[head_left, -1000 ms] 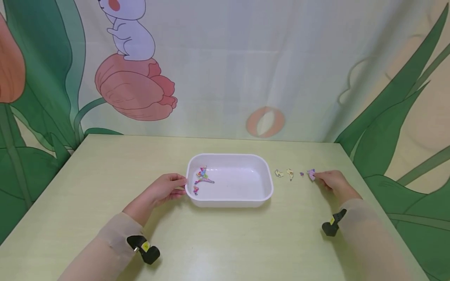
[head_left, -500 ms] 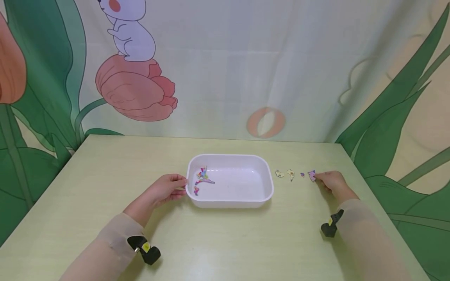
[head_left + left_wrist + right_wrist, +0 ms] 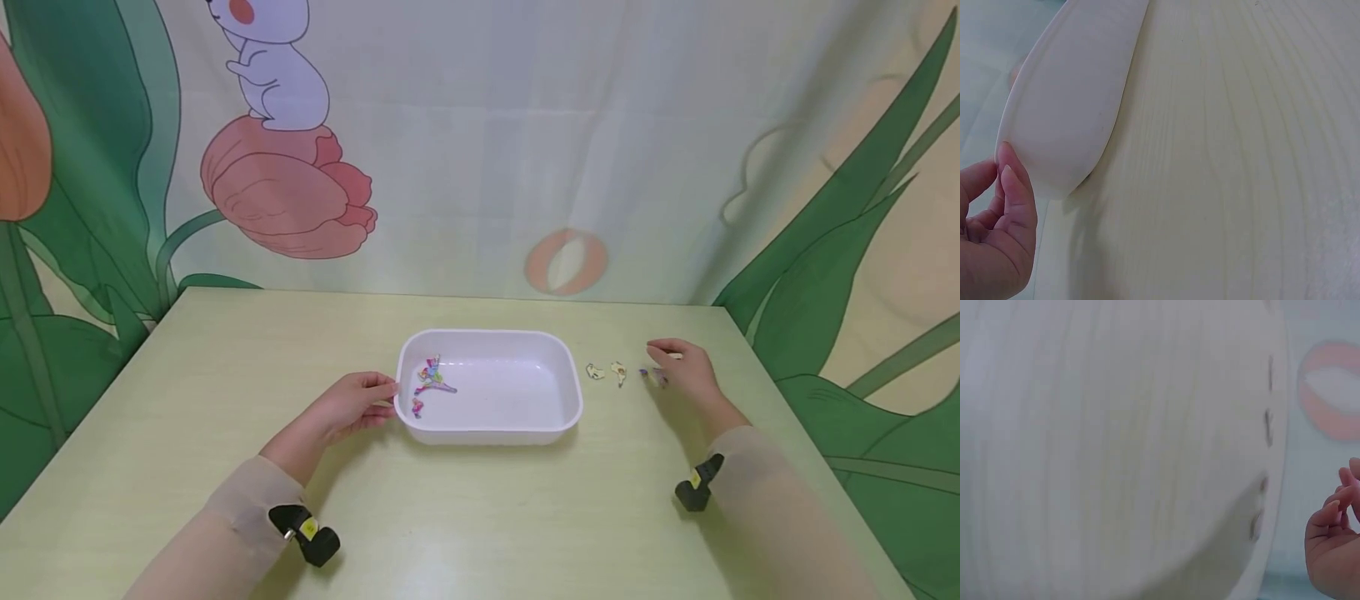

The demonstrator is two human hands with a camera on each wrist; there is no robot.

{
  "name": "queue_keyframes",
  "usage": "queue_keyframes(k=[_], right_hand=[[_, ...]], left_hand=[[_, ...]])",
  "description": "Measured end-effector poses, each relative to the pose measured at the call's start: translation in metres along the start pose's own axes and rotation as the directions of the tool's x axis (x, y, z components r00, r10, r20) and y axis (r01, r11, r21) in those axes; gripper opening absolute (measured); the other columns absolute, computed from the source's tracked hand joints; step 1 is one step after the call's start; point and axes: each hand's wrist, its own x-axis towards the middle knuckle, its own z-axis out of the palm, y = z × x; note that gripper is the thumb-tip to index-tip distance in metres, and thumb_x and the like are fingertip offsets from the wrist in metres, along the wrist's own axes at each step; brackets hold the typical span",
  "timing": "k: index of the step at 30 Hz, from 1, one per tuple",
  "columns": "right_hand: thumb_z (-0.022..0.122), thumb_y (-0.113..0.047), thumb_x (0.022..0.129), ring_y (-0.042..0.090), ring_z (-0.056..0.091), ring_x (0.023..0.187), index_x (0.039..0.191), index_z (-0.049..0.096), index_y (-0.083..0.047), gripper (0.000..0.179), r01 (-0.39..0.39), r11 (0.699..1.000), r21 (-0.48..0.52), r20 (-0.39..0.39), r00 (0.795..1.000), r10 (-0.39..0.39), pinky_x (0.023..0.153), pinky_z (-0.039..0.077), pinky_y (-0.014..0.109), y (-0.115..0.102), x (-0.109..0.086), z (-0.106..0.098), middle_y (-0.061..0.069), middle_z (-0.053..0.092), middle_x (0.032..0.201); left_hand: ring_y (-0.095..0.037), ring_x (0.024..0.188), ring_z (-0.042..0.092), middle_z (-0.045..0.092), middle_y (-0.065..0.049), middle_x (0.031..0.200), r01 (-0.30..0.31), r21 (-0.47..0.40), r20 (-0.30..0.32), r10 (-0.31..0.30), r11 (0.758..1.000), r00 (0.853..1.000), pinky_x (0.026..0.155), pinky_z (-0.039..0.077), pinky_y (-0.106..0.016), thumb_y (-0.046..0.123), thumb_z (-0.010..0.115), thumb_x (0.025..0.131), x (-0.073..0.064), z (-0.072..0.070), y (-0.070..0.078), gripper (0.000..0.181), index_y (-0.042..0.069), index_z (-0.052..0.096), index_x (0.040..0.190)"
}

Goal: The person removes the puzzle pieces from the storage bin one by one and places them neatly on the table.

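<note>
My right grip [image 3: 688,368] has risen from the bigger purple piece [image 3: 659,378], which lies on the worktop [image 3: 487,517], right of the white tray [image 3: 487,436], last in a row of small pieces [image 3: 618,369]. So, I judge, this piece is let go. Whether my right fingers pinch anything, I cannot tell. My left grip [image 3: 352,404] pinches the tray's left end.

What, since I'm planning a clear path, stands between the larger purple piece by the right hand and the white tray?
Between the larger purple piece by the right hand and the white tray, a tiny purple piece and two pale pieces lie on the table. The tray's rim on that side would likely need clearing.
</note>
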Motion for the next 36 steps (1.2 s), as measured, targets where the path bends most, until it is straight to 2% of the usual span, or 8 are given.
queue_keyframes(k=[3, 7, 11, 16, 19, 24, 31, 36], right_hand=[[0.05, -0.036, 0.096, 0.03, 0.049, 0.095, 0.126, 0.054, -0.003, 0.045, 0.062, 0.998, 0.029, 0.038, 0.997, -0.064, 0.073, 0.048, 0.035, -0.023, -0.007, 0.011, 0.017, 0.05, 0.123], [0.055, -0.034, 0.094, 0.029, 0.051, 0.095, 0.124, 0.057, -0.005, 0.041, 0.161, 0.984, 0.071, 0.093, 0.982, -0.167, 0.074, 0.048, 0.032, -0.05, -0.015, 0.032, 0.013, 0.053, 0.118], [0.061, -0.031, 0.091, 0.026, 0.053, 0.087, 0.118, 0.062, -0.007, 0.035, 0.25, 0.961, 0.115, 0.134, 0.955, -0.265, 0.064, 0.045, 0.024, -0.074, -0.024, 0.057, 0.009, 0.056, 0.109], [0.065, -0.022, 0.089, 0.02, 0.053, 0.077, 0.11, 0.066, -0.006, 0.026, 0.344, 0.923, 0.175, 0.187, 0.909, -0.374, 0.064, 0.045, 0.024, -0.102, -0.035, 0.093, 0.008, 0.062, 0.101], [0.066, -0.016, 0.088, 0.018, 0.052, 0.073, 0.106, 0.067, -0.004, 0.022, 0.4, 0.894, 0.203, 0.233, 0.867, -0.441, 0.063, 0.044, 0.024, -0.114, -0.037, 0.114, 0.007, 0.064, 0.096], [0.068, -0.014, 0.086, 0.013, 0.052, 0.07, 0.106, 0.068, -0.003, 0.024, 0.448, 0.876, 0.179, 0.377, 0.791, -0.481, 0.061, 0.044, 0.022, -0.132, -0.04, 0.149, 0.002, 0.062, 0.088], [0.072, -0.017, 0.082, 0.007, 0.052, 0.068, 0.11, 0.067, -0.005, 0.03, 0.491, 0.862, 0.122, 0.595, 0.659, -0.46, 0.063, 0.044, 0.019, -0.151, -0.048, 0.186, -0.001, 0.061, 0.087], [0.075, -0.022, 0.08, 0.008, 0.051, 0.076, 0.12, 0.063, -0.011, 0.043, 0.577, 0.817, 0.011, 0.681, 0.594, -0.429, 0.07, 0.043, 0.019, -0.158, -0.052, 0.202, -0.004, 0.058, 0.091]], left_hand=[[-0.016, 0.077, 0.062, 0.061, -0.014, 0.096, -0.005, -0.006, 0.006, 0.005, 1.0, 1.0, 0.068, 0.053, -0.026, 0.019, 0.053, 0.096, 0.0, 0.0, 0.001, 0.035, -0.007, 0.049, 0.12], [-0.015, 0.075, 0.062, 0.061, -0.013, 0.095, -0.008, -0.013, 0.011, 0.008, 1.0, 1.0, 0.067, 0.053, -0.025, 0.019, 0.053, 0.096, -0.001, 0.001, 0.002, 0.036, -0.008, 0.047, 0.12], [-0.014, 0.074, 0.062, 0.061, -0.012, 0.094, -0.005, -0.015, 0.009, 0.005, 1.0, 1.0, 0.067, 0.053, -0.025, 0.018, 0.053, 0.096, 0.0, 0.001, 0.002, 0.036, -0.008, 0.047, 0.12], [-0.015, 0.075, 0.062, 0.061, -0.011, 0.092, 0.0, -0.013, 0.008, 0.0, 1.0, 1.0, 0.068, 0.053, -0.026, 0.018, 0.053, 0.096, 0.0, 0.001, 0.003, 0.035, -0.008, 0.048, 0.12], [-0.016, 0.076, 0.062, 0.061, -0.011, 0.092, 0.001, -0.01, 0.01, -0.001, 1.0, 1.0, 0.069, 0.053, -0.026, 0.018, 0.053, 0.096, -0.001, 0.001, 0.004, 0.035, -0.008, 0.048, 0.12], [-0.017, 0.077, 0.062, 0.061, -0.009, 0.09, -0.002, -0.008, 0.008, 0.002, 1.0, 1.0, 0.069, 0.053, -0.026, 0.018, 0.053, 0.096, -0.001, 0.0, 0.004, 0.034, -0.007, 0.049, 0.119], [-0.015, 0.074, 0.062, 0.061, -0.008, 0.088, -0.007, -0.017, 0.028, 0.008, 1.0, 1.0, 0.068, 0.053, -0.026, 0.018, 0.052, 0.097, -0.002, -0.001, 0.002, 0.035, -0.008, 0.048, 0.118], [-0.016, 0.075, 0.062, 0.061, -0.009, 0.089, -0.021, -0.012, 0.033, 0.022, 1.0, 0.999, 0.068, 0.053, -0.026, 0.018, 0.052, 0.097, -0.002, 0.0, 0.002, 0.035, -0.008, 0.048, 0.118]])
